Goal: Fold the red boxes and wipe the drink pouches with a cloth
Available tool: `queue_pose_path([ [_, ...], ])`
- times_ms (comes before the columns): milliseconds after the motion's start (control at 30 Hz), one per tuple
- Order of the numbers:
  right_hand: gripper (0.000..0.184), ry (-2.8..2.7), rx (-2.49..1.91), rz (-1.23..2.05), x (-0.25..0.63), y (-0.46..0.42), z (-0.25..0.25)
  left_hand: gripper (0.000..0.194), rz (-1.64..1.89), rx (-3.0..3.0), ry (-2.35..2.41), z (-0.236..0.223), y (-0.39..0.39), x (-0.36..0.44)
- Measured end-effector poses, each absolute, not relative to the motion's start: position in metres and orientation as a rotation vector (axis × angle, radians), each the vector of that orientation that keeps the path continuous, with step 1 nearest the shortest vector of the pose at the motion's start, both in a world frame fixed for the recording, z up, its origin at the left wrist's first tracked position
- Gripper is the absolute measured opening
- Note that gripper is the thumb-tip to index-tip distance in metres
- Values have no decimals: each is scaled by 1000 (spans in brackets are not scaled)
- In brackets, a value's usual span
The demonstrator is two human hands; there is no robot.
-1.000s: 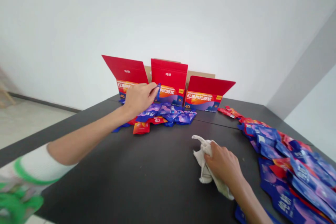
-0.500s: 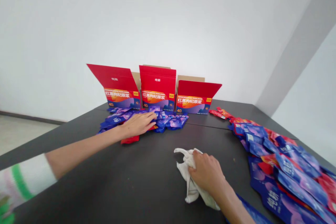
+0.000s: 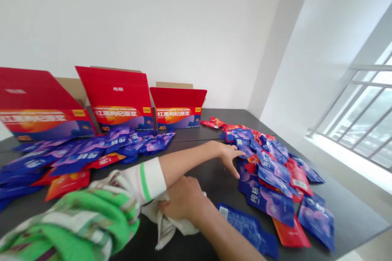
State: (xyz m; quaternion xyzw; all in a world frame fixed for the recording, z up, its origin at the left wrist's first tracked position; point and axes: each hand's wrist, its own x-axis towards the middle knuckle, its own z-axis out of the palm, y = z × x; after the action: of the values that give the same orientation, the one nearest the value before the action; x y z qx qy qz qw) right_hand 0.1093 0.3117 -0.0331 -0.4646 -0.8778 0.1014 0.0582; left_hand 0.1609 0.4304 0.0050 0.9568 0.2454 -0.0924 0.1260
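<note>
My left hand (image 3: 230, 157) reaches across to the right, fingers spread and holding nothing, at the near-left side of a heap of blue and red pouches (image 3: 269, 167). Below that forearm, my right hand (image 3: 185, 200) is closed on a crumpled white cloth (image 3: 180, 225) resting on the black table. The left sleeve hides part of the cloth. A single blue pouch (image 3: 245, 224) lies flat beside my right forearm. Another pile of blue and red pouches (image 3: 82, 153) spreads over the table's left side.
Three red boxes with raised flaps stand along the back: a left box (image 3: 45, 120), a middle box (image 3: 122, 116) and a right box (image 3: 179, 116). The black table (image 3: 214, 116) meets a white wall behind. A railed window (image 3: 364, 110) is at the right.
My left hand let go of a blue pouch at the left pile, then swung right to the other heap. The view has turned right. My right hand still grips the cloth.
</note>
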Motion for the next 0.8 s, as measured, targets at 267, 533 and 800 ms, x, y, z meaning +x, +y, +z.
queue_pose_path([
  [267, 58, -2654, -1113, 312, 115, 313, -40, 72, 4, 2923, 875, -33, 425, 191],
  [533, 48, -2699, -1104, 335, 113, 313, -44, 30, 644, 3500, 494, -36, 430, 198],
  [800, 49, -2637, -1203, 362, 115, 317, -47, 31, 823, 3542, 153, -13, 423, 187],
])
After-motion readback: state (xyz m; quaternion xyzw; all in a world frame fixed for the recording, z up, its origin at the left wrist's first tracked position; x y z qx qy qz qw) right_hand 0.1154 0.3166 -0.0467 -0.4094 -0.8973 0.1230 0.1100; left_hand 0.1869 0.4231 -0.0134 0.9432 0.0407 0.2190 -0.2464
